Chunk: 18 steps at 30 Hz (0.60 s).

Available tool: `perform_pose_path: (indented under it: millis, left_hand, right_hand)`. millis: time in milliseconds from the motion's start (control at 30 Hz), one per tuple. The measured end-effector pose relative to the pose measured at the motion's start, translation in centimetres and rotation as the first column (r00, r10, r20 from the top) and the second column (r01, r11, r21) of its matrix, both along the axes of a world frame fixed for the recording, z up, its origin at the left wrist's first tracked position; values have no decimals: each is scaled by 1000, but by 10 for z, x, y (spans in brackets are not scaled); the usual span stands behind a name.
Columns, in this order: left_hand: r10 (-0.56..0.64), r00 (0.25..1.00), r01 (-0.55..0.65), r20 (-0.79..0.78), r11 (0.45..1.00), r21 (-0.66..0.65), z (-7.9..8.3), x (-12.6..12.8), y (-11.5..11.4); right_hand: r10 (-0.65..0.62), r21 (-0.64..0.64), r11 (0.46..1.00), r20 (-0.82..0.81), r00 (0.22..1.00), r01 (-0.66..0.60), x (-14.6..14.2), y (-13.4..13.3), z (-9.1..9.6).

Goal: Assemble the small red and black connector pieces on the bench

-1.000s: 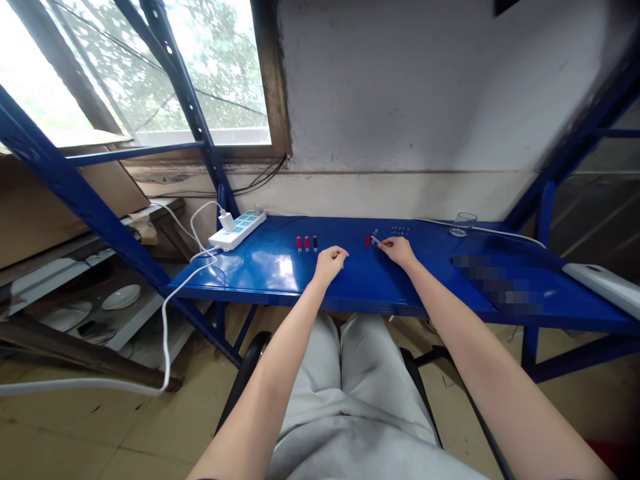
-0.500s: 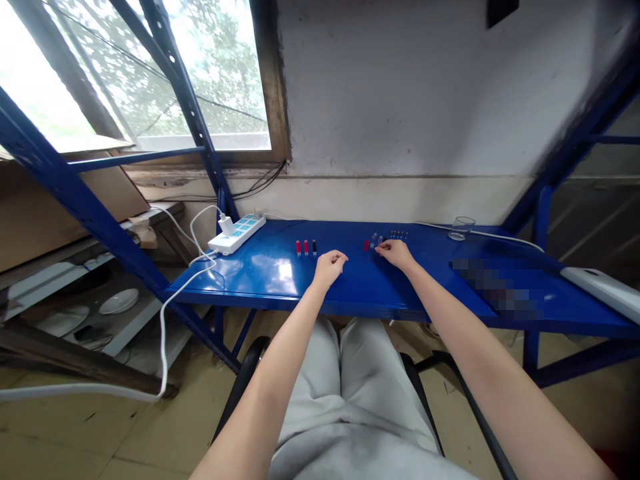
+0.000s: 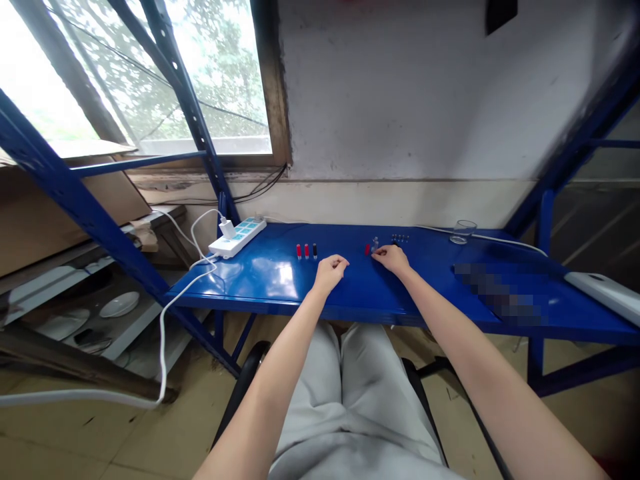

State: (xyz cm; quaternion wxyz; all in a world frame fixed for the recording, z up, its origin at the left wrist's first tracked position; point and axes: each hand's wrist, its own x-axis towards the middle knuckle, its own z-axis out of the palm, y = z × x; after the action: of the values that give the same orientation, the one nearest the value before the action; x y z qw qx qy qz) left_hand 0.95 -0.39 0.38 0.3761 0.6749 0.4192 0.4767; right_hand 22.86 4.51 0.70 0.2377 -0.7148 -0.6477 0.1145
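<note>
My left hand [image 3: 332, 272] is closed in a pinch just above the blue table [image 3: 273, 233]; whatever is between its fingers is too small to make out. To its left stand two small red-topped tubes [image 3: 307, 251] and a black-topped tube [image 3: 315, 251] in a row, with clear lower ends. My right hand [image 3: 391, 258] pinches at the tabletop, its fingertips close to a small red piece [image 3: 367, 249] and some clear pieces [image 3: 375, 243]. What it grips is hidden or too tiny to name. Several tiny shiny pieces [image 3: 401, 239] lie beyond that hand.
A white power strip [image 3: 237, 237] with a plugged-in charger sits at the table's left end. Toward the right are a clear glass [image 3: 463, 232], a blurred dark patch [image 3: 500, 293] and a white device [image 3: 603, 293]. Blue frame posts [image 3: 544, 220] rise at both sides.
My right hand has moved slightly left, toward the red piece and clear pieces. My left hand stays closed in nearly the same spot. The view has shifted slightly.
</note>
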Motion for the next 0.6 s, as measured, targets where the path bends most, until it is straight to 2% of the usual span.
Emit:
perform_pose_path:
  millis: [67,133,233,300,500,600]
  left_hand:
    - [3,1000,-3,-5,1000,-4,0,0,0]
    - [4,1000,-4,-13,1000,-1,1,1,0]
    - [1,999,0,-33,1000,28,2,2,-1]
    - [2,999,1,-51,998,59,2,2,-2]
    - [4,996,5,-91,994,106,1,2,-2]
    - [6,995,5,-104,994,105,0,2,-1]
  right_hand:
    - [41,-8,999,1,999,-41,7,0,3]
    - [23,29,999,7,1000,-24,19,1,6]
    - [-158,146,977,3,987,156,41,6,7]
    - [-254,169,953,6,967,250,53,12,5]
    - [-287,29,958,139,948,286,55,36,-3]
    - [-294,13,955,173,940,296,51,42,-5]
